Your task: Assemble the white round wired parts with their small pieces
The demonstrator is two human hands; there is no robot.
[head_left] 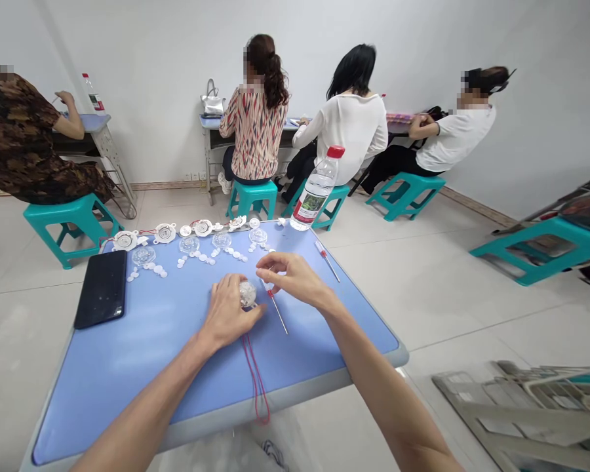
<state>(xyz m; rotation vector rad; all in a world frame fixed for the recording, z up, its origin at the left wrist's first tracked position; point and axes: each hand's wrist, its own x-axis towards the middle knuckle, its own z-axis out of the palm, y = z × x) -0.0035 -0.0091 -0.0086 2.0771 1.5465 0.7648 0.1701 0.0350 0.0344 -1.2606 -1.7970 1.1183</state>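
Observation:
My left hand [231, 308] curls round a small round clear-and-white plastic piece [247, 294], holding it on the blue table. A loop of red cord [254, 367] runs from under that hand over the table's front edge. Just right of it, my right hand [292, 278] is closed, thumb and forefinger together at the tips. A screwdriver [278, 313] with a red collar comes out from under its curled fingers, its shaft pointing towards me. Whether anything tiny sits between the fingertips is too small to tell.
Along the table's [142, 367] far edge lie white round parts [166, 233], clear discs [189, 244] and small white pieces [156, 269]. A black phone [101, 288] lies left; a second screwdriver [327, 261] and water bottle [315, 190] stand right. Several people sit on green stools [252, 193] beyond.

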